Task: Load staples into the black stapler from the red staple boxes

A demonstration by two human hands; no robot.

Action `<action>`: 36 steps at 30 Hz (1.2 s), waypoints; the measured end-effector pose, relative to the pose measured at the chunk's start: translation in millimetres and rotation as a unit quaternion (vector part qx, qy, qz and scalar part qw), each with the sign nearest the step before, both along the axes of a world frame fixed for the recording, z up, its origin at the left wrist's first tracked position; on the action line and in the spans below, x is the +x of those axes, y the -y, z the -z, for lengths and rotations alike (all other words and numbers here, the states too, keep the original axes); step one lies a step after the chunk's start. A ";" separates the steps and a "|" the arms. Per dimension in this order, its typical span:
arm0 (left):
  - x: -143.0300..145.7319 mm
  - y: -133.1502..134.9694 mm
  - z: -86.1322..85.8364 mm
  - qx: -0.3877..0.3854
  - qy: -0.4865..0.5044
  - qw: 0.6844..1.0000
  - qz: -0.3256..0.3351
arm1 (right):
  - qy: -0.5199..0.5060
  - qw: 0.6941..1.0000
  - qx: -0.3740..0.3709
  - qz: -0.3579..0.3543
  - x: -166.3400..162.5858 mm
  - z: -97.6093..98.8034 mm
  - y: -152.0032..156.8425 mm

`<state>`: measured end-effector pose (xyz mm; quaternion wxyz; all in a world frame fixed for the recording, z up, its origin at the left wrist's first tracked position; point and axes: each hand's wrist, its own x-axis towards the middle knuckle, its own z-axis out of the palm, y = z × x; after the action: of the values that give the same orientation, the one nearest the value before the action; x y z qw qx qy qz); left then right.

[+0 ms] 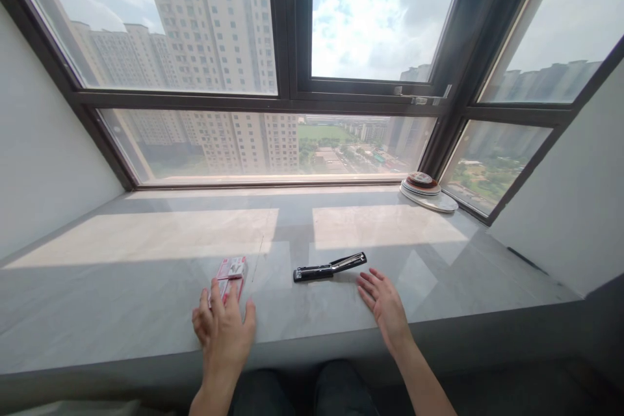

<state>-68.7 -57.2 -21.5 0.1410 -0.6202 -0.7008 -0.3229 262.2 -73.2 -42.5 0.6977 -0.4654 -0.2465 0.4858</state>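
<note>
A black stapler (314, 272) lies opened out flat on the pale window sill, its top arm swung back to the right and its metal parts showing. My right hand (385, 305) rests just right of it, fingers apart, holding nothing. At the left, my left hand (224, 325) is spread over the near end of a pink-and-white package (225, 286), fingertips at or on it. A small staple box (236, 267) with a picture on it sits on the package's far end. My left palm and fingers hide part of the package.
Stacked round plates or discs (426, 192) stand in the far right corner by the window. The marble-patterned sill (146, 312) ends in a front edge close to my legs. Dark window frames (273, 104) border the back, white walls the sides.
</note>
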 end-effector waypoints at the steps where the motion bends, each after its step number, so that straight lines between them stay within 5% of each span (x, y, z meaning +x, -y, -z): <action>1: -5.2 4.4 3.0 -0.010 -0.006 1.000 0.007 | 0.047 0.999 -0.017 -0.016 0.6 0.2 4.6; 5: -6.1 14.3 11.9 -0.064 0.028 0.987 0.144 | 0.253 0.952 -0.080 -0.151 -10.8 -2.9 7.9; 9: 28.0 8.3 4.9 -0.128 0.107 0.933 0.320 | 0.302 0.900 -0.075 -0.307 -37.9 -10.5 -5.2; 14: 76.8 -8.5 -6.4 -0.168 0.164 0.881 0.411 | 0.366 0.875 -0.079 -0.307 -41.9 -12.2 -25.3; 21: 77.5 -18.8 1.0 -0.170 0.211 0.866 0.421 | 0.447 0.855 -0.131 -0.229 16.0 -13.1 -23.4; 25: 76.7 -17.2 0.5 -0.172 0.214 0.864 0.423 | 0.607 0.776 -0.090 -0.145 11.4 -40.8 -18.5; 32: 76.9 -14.5 -2.6 -0.161 0.212 0.870 0.414 | 0.754 0.585 0.048 -0.295 -42.0 -79.9 -46.3; 34: 76.0 -14.0 -2.9 -0.164 0.213 0.871 0.412 | 0.764 0.560 0.059 -0.314 -48.5 -81.1 -53.9; 36: 75.5 -13.6 -3.3 -0.168 0.215 0.870 0.410 | 0.750 0.574 0.077 -0.320 -47.6 -80.4 -56.0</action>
<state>6.9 -43.6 -18.2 -0.2648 -0.7814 -0.4400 -0.3545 214.5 -17.2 37.9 0.0960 -0.4988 -0.8508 0.1347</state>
